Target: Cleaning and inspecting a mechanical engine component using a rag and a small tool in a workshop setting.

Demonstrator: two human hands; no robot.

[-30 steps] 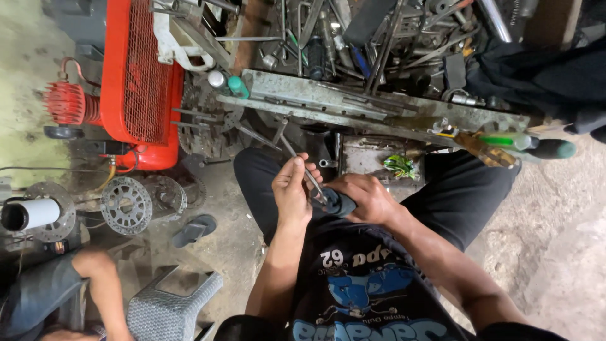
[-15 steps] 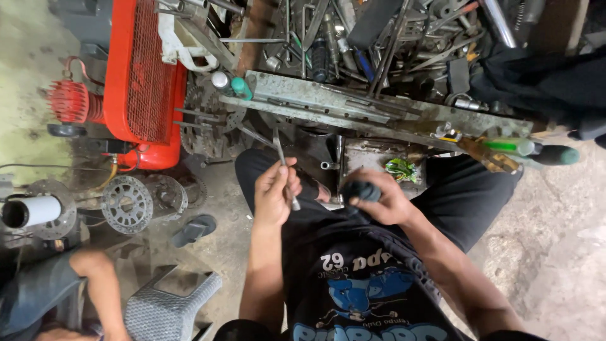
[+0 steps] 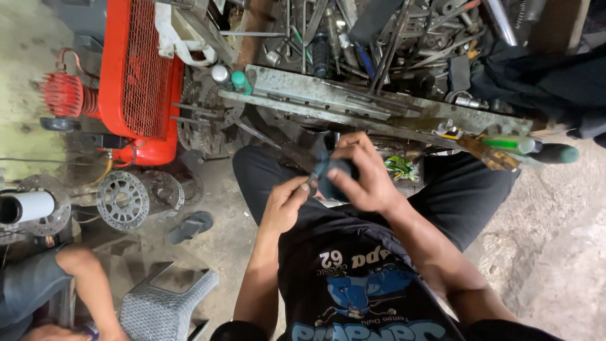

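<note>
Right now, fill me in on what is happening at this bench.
A seated person works over their lap beside a cluttered metal bench of tools. The right hand wraps a dark rounded part, its grip shut on it. The left hand pinches something thin at the part's edge; what it is cannot be told. A red compressor stands to one side, and another person's arm shows nearby.

Tool-piled bench (image 3: 379,104) blocks ahead; floor (image 3: 555,240) right open.

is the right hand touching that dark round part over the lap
Touching. The head view shows the right hand wrapped over the dark round part, fingers curled on its top; the left hand pinches at its edge.
</note>
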